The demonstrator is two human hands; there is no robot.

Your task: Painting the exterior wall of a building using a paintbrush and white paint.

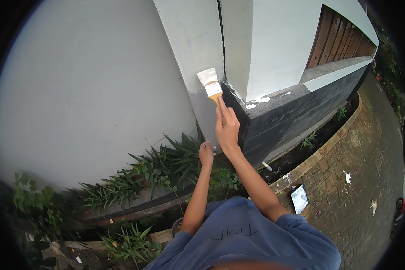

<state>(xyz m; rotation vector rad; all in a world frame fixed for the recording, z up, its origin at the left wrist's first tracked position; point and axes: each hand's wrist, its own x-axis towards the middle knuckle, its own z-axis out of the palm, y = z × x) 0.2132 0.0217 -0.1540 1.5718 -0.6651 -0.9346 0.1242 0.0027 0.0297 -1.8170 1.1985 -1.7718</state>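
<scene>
My right hand (228, 128) grips a paintbrush (213, 88) by its yellow handle, fingers pointing up along it. White paint coats its wide bristles, which lie against the narrow wall strip (195, 54) left of the building's corner. That strip looks whiter above the brush and greyer below it. Lower down and to the left, my left hand (207, 154) is raised near the same strip with loosely bent fingers. Nothing shows in it, and whether it touches the wall is unclear. A dark crack (222, 40) runs down beside the strip.
Black stone cladding (283, 123) lies right of the corner, under a ledge with white splashes (258, 102). Spiky plants (175, 157) grow along the wall's foot. On the brick paving (342, 207) sits a paint tray (299, 199); a white cylinder (267, 166) lies by the planter edge.
</scene>
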